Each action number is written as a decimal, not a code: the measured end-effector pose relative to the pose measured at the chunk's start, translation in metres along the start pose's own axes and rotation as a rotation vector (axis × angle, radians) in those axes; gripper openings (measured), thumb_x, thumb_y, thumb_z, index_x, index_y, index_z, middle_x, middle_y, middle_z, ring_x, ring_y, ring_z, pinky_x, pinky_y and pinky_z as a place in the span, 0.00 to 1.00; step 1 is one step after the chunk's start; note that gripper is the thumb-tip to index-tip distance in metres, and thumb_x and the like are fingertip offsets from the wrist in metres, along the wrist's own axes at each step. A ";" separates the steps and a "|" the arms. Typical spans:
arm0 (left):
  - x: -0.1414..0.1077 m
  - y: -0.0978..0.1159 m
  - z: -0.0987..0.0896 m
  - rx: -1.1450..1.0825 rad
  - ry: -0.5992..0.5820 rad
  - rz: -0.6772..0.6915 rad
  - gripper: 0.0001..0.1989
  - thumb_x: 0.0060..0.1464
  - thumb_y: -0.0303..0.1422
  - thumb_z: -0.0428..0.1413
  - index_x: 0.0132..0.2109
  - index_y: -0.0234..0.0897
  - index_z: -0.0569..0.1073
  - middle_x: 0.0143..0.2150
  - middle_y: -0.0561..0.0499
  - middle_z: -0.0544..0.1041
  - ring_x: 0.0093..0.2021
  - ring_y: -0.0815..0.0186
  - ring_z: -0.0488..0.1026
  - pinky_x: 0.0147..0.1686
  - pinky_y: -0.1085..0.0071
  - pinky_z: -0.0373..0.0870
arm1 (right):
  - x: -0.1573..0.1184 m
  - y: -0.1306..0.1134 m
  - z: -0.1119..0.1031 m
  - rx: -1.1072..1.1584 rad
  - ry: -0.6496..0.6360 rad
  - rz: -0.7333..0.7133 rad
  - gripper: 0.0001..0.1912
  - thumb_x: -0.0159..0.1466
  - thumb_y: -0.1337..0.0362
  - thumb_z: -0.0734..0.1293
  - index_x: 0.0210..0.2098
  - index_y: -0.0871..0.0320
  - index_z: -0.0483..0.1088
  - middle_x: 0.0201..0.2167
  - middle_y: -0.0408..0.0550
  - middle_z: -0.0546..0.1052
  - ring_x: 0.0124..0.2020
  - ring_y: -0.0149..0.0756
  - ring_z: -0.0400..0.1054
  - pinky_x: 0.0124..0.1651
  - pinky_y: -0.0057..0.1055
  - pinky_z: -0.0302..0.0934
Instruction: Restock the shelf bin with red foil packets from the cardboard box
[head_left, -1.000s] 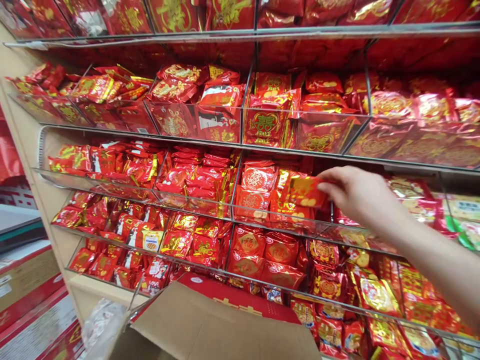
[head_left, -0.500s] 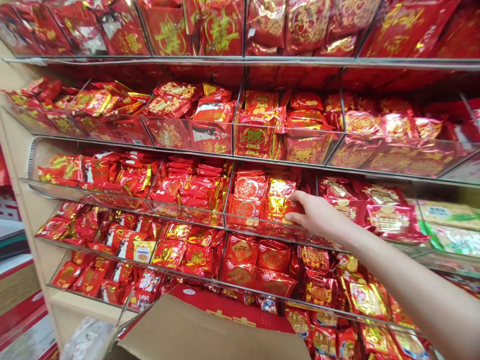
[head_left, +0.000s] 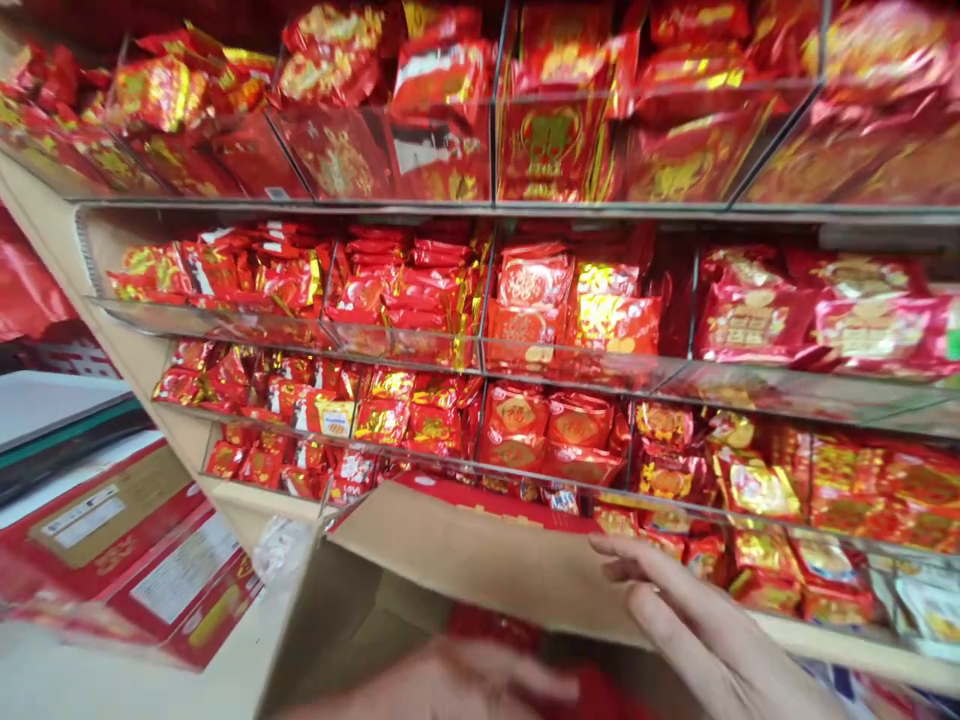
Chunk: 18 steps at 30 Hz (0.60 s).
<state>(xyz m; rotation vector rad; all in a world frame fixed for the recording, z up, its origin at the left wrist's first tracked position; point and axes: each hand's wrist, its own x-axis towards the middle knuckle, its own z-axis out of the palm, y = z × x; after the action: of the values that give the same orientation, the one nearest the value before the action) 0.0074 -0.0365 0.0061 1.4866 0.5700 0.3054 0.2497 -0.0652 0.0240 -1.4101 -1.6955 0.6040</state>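
An opened cardboard box (head_left: 480,570) with a raised flap stands at the bottom middle, and red packets lie partly hidden inside it. My right hand (head_left: 675,610) is at the flap's right end, fingers extended and a little apart, with nothing seen in it. Low over the box opening, my left hand (head_left: 450,685) is smeared by motion, so its fingers cannot be made out. Behind the box, red and gold packets (head_left: 619,315) fill the clear-fronted shelf compartments.
Shelf rows with clear front edges (head_left: 585,365) cross the view. Red cartons (head_left: 120,530) are stacked at the left beside the shelf's pale side panel (head_left: 169,400). A crumpled clear plastic bag (head_left: 281,545) lies left of the box.
My right hand has left the packets on the middle shelf and come down to the box flap. My left hand has come into view. The camera has tilted down, showing more of the box.
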 end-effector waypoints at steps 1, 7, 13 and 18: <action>0.001 0.009 -0.002 0.049 -0.022 0.071 0.10 0.55 0.32 0.54 0.43 0.48 0.76 0.52 0.52 0.72 0.56 0.59 0.64 0.57 0.60 0.56 | -0.005 0.002 0.006 0.137 -0.068 0.116 0.19 0.56 0.50 0.63 0.43 0.50 0.72 0.42 0.50 0.76 0.43 0.43 0.70 0.40 0.34 0.68; 0.028 0.023 0.007 -0.002 0.198 0.564 0.22 0.54 0.29 0.54 0.55 0.51 0.65 0.64 0.50 0.57 0.63 0.55 0.52 0.58 0.54 0.53 | 0.002 -0.009 0.010 0.785 -0.076 0.373 0.27 0.54 0.56 0.69 0.51 0.51 0.61 0.36 0.47 0.77 0.33 0.35 0.72 0.37 0.34 0.67; 0.055 0.011 0.011 -0.360 0.354 0.345 0.24 0.51 0.34 0.58 0.54 0.39 0.61 0.45 0.44 0.76 0.39 0.63 0.75 0.34 0.69 0.72 | 0.001 -0.003 0.019 0.827 0.128 0.256 0.10 0.55 0.58 0.68 0.30 0.54 0.63 0.24 0.39 0.72 0.27 0.30 0.68 0.30 0.26 0.64; 0.055 0.019 0.008 -0.417 0.424 0.346 0.19 0.50 0.36 0.60 0.48 0.40 0.66 0.51 0.47 0.71 0.48 0.63 0.70 0.42 0.69 0.68 | -0.004 0.005 0.030 0.388 0.422 0.005 0.09 0.57 0.59 0.66 0.23 0.52 0.64 0.21 0.42 0.70 0.25 0.33 0.66 0.29 0.29 0.64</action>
<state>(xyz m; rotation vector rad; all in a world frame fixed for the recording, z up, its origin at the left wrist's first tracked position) 0.0599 -0.0126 0.0152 1.1096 0.5390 0.9670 0.2277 -0.0638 0.0030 -1.1622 -1.1692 0.5547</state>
